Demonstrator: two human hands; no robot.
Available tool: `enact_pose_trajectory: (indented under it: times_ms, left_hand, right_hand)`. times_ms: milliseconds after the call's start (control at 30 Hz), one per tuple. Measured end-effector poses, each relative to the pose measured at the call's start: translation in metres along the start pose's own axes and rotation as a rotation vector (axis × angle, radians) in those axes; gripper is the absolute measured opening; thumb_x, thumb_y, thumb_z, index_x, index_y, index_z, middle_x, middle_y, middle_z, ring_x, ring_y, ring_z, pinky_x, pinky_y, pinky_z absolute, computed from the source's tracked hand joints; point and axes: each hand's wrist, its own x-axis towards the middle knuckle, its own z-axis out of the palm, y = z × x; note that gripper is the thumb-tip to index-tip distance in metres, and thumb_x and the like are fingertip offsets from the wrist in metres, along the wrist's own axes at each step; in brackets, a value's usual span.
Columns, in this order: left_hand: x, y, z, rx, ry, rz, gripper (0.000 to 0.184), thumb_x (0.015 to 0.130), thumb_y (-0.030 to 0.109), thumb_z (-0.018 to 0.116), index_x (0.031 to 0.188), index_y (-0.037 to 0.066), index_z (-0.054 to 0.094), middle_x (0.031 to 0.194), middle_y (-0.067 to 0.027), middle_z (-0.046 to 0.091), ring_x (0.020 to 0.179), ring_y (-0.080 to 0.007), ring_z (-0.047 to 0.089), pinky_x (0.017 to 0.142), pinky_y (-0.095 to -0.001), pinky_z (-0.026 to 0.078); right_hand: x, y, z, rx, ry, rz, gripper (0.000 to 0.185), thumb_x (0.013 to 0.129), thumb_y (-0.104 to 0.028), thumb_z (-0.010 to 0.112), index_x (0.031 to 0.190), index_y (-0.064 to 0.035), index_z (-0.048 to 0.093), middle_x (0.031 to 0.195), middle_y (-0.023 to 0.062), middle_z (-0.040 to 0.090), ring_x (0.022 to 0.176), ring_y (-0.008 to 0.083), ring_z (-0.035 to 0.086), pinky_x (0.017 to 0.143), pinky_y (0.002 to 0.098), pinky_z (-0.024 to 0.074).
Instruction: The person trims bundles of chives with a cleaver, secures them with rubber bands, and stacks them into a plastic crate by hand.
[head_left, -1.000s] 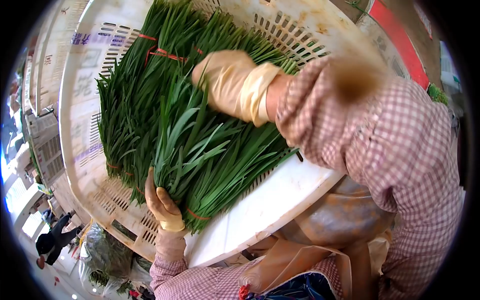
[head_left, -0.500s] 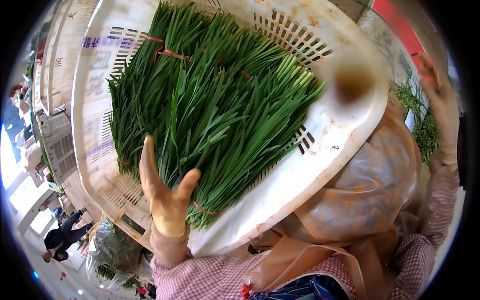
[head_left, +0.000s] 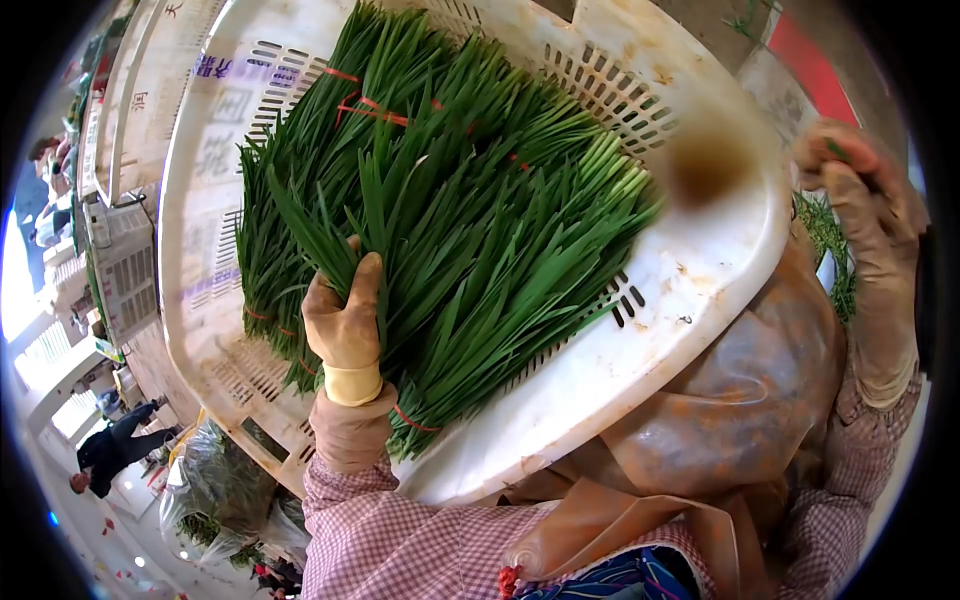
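Observation:
A white plastic basket (head_left: 700, 290) with slotted walls holds several bundles of long green leaves (head_left: 500, 220), tied with red bands (head_left: 415, 420). My gloved left hand (head_left: 345, 320) is closed around some leaves near the basket's lower left part, thumb pointing up. Outside the basket at the far right, my gloved right hand (head_left: 865, 185) is raised with its fingers bent together; a bit of green and something reddish show at the fingers, too small to make out.
Loose greens (head_left: 825, 240) lie beneath my right hand. A clear plastic bag of greens (head_left: 215, 490) stands at the lower left. Farther left are another white crate (head_left: 125, 265) and a person in dark clothes (head_left: 115, 450). A brown apron covers my lap.
My right hand has left the leaves and moved to the far right, outside the basket. My left hand opened, then closed on leaves a little higher up.

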Motion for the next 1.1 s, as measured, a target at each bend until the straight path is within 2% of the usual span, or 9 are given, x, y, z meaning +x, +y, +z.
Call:
enact_pose_trajectory:
  times_ms: [200, 267, 433, 533, 733, 933, 1000, 1067, 1100]
  left_hand:
    - [0.0, -0.002, 0.001, -0.026, -0.006, 0.016, 0.029, 0.085, 0.002, 0.069, 0.112, -0.006, 0.063, 0.093, -0.0039, 0.066, 0.08, -0.0085, 0.057, 0.075, -0.0207, 0.046]
    - [0.0, -0.002, 0.002, -0.007, -0.017, 0.042, 0.028, 0.085, 0.001, 0.068, 0.111, -0.006, 0.063, 0.096, -0.0048, 0.066, 0.082, -0.0087, 0.058, 0.077, -0.021, 0.046]
    - [-0.001, 0.0, 0.004, -0.013, -0.011, 0.043, 0.028, 0.085, 0.001, 0.067, 0.112, -0.006, 0.063, 0.098, -0.006, 0.067, 0.085, -0.0088, 0.058, 0.079, -0.0214, 0.046]
    - [-0.002, -0.002, 0.004, -0.01, -0.015, 0.057, 0.029, 0.085, 0.0, 0.067, 0.113, -0.006, 0.063, 0.099, -0.0061, 0.066, 0.085, -0.0087, 0.058, 0.079, -0.0214, 0.046]
    - [-0.004, -0.001, 0.007, -0.067, -0.039, 0.035, 0.029, 0.085, -0.001, 0.067, 0.113, -0.006, 0.063, 0.099, -0.0048, 0.066, 0.085, -0.0084, 0.057, 0.078, -0.0205, 0.046]
    - [-0.004, -0.004, 0.009, -0.066, -0.021, 0.051, 0.029, 0.085, -0.002, 0.067, 0.113, -0.005, 0.063, 0.098, -0.0033, 0.065, 0.083, -0.0072, 0.056, 0.076, -0.0194, 0.045]
    - [-0.004, -0.004, 0.008, -0.078, -0.02, 0.035, 0.029, 0.085, -0.002, 0.067, 0.113, -0.005, 0.063, 0.097, -0.0031, 0.065, 0.083, -0.007, 0.056, 0.076, -0.0193, 0.045]
    - [-0.003, -0.004, 0.007, -0.033, -0.028, 0.053, 0.029, 0.084, 0.0, 0.07, 0.112, -0.004, 0.064, 0.098, -0.0046, 0.067, 0.084, -0.0095, 0.06, 0.078, -0.0219, 0.047]
    - [-0.003, -0.004, 0.007, -0.035, -0.03, 0.057, 0.029, 0.084, 0.0, 0.07, 0.112, -0.004, 0.064, 0.098, -0.0046, 0.067, 0.084, -0.0095, 0.06, 0.078, -0.0219, 0.047]
  right_hand:
    - [0.046, -0.05, 0.08, 0.155, -0.558, -0.207, 0.022, 0.091, -0.017, 0.064, 0.106, -0.0015, 0.066, 0.097, 0.0081, 0.068, 0.092, 0.0149, 0.063, 0.08, 0.0273, 0.0521]
    - [0.06, -0.053, 0.111, -0.042, -0.586, -0.349, 0.024, 0.088, -0.017, 0.066, 0.105, -0.001, 0.064, 0.09, 0.0083, 0.067, 0.086, 0.0148, 0.063, 0.073, 0.0277, 0.0503]
    - [0.092, -0.064, 0.176, -0.027, -0.773, -0.096, 0.032, 0.084, -0.02, 0.07, 0.107, 0.0003, 0.061, 0.085, 0.0111, 0.066, 0.078, 0.0184, 0.061, 0.071, 0.0327, 0.0487]
    - [0.096, -0.057, 0.211, -0.05, -0.828, -0.164, 0.035, 0.083, -0.023, 0.071, 0.108, 0.0002, 0.061, 0.084, 0.0124, 0.065, 0.078, 0.0209, 0.061, 0.071, 0.0333, 0.0487]
    - [0.083, -0.045, 0.237, 0.013, -0.674, -0.463, 0.019, 0.086, -0.023, 0.064, 0.085, -0.0041, 0.064, 0.072, 0.0168, 0.061, 0.068, 0.0351, 0.059, 0.063, 0.0414, 0.0477]
    - [0.112, -0.041, 0.223, -0.075, -0.432, -0.147, 0.017, 0.087, -0.016, 0.058, 0.089, -0.0011, 0.065, 0.066, 0.0099, 0.064, 0.06, 0.0208, 0.06, 0.062, 0.0334, 0.0509]
    - [0.112, -0.058, 0.192, -0.097, -0.447, -0.119, 0.027, 0.092, -0.027, 0.053, 0.092, -0.0042, 0.067, 0.079, 0.0142, 0.069, 0.071, 0.0293, 0.067, 0.065, 0.0365, 0.0548]
    - [0.115, -0.057, 0.179, -0.119, -0.734, 0.188, 0.022, 0.09, -0.024, 0.053, 0.089, -0.0045, 0.064, 0.074, 0.0118, 0.069, 0.059, 0.0228, 0.066, 0.056, 0.0355, 0.0535]
    - [0.113, -0.049, 0.177, 0.02, -0.715, 0.288, 0.013, 0.089, -0.017, 0.054, 0.087, -0.0065, 0.062, 0.073, 0.0073, 0.068, 0.051, 0.0162, 0.062, 0.049, 0.0328, 0.0512]
